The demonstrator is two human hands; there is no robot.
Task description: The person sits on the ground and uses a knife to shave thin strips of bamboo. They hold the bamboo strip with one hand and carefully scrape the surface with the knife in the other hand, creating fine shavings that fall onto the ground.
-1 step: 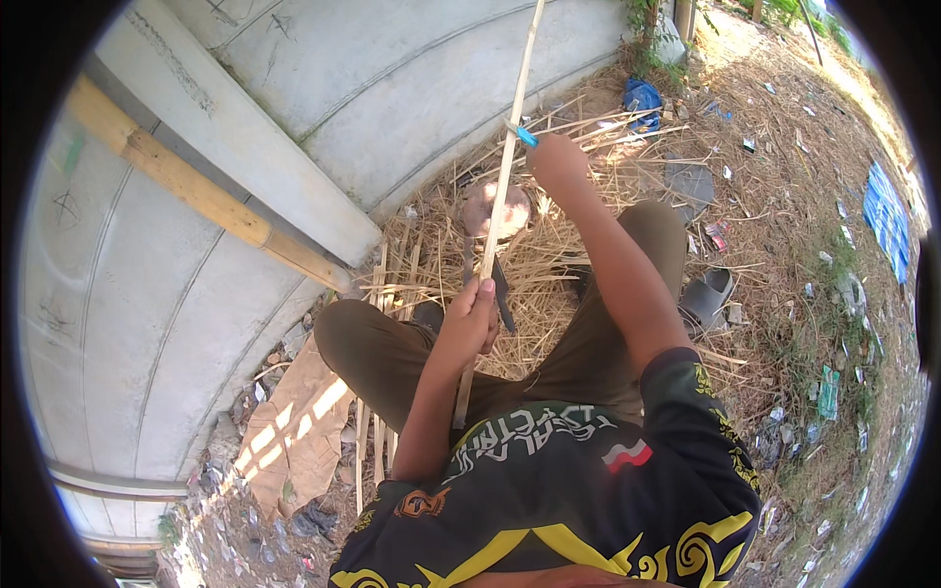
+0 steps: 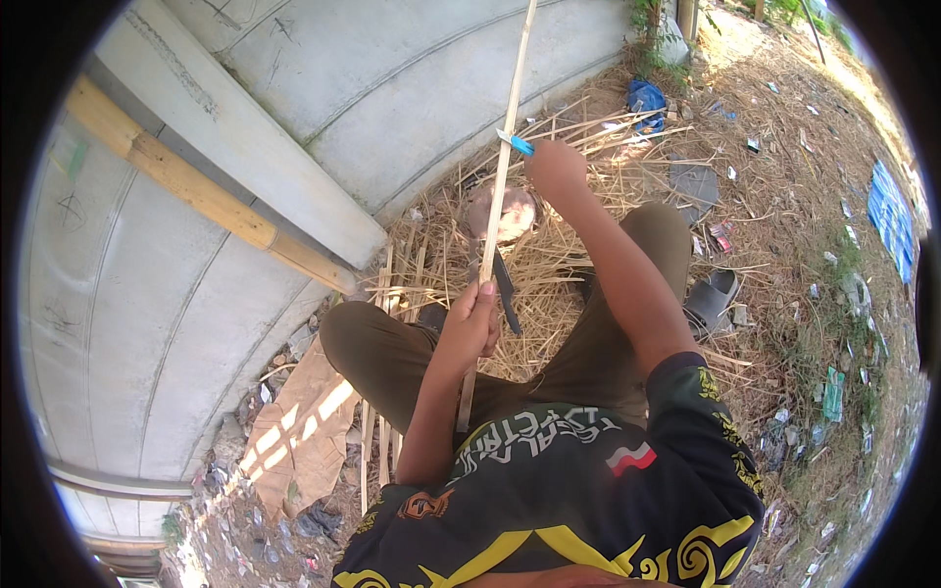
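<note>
A long pale bamboo strip (image 2: pixel 497 211) runs from my lap up past the top of the view. My left hand (image 2: pixel 471 321) is closed around its lower part, over my crossed legs. My right hand (image 2: pixel 557 170), farther forward, grips a small knife with a bright blue handle (image 2: pixel 521 146). The knife's blade lies against the strip, crossing it. Beneath the strip, a round wooden block (image 2: pixel 517 216) sits among shavings. Beside my left hand lies a dark, long, flat object (image 2: pixel 506 296) whose kind I cannot make out.
Bamboo shavings (image 2: pixel 549 328) cover the ground before me. A concrete wall (image 2: pixel 421 88) and a leaning bamboo pole (image 2: pixel 201 191) stand left and ahead. A grey sandal (image 2: pixel 713 296) is by my right knee; cardboard (image 2: pixel 299 431) lies left. Blue plastic (image 2: pixel 645 103) and litter lie around.
My right hand and the knife have shifted slightly down along the strip, toward me. The strip's upper end leans a little more to the left. My left hand keeps its hold.
</note>
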